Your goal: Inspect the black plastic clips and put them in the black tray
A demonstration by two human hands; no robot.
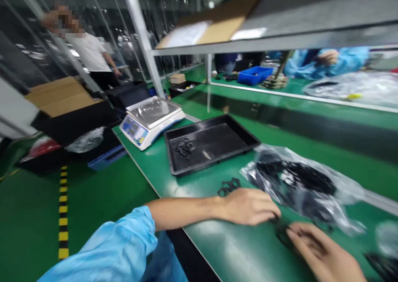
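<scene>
My left hand reaches across the bench with its fingers pinched together, a bit of something small and black showing at the tips. Lower right, my right hand has its fingers curled on a dark ring-shaped part, blurred by motion. Several thin black ring-like parts lie on the green bench just behind my left hand. A clear plastic bag full of black parts rests beyond both hands. Farther back, a black tray holds a small pile of black parts at its left end.
A white weighing scale stands left of the tray. Above the bench runs a shelf with cardboard on it. Across the partition are a blue bin and a co-worker's blue sleeve. Dark boxes stand left; another person is behind them.
</scene>
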